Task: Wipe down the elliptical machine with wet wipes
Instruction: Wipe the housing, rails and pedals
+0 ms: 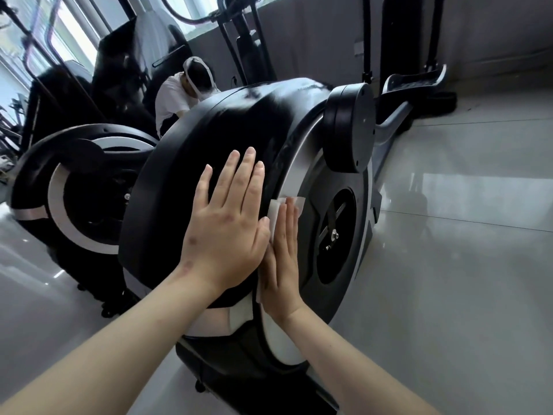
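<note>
L hand (227,232) mid-frame, fingers (233,175) spread flat on housing (239,121) to steady; R hand (281,268), fingers (289,220) together, pressing wipe (276,208) onto rim (299,163).

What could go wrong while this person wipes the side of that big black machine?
The wet wipe is only pressed flat under the right hand, not gripped, so it may slip out. That hand works near the dark inner disc with its bolts; if it turned, fingers might get caught.
</note>
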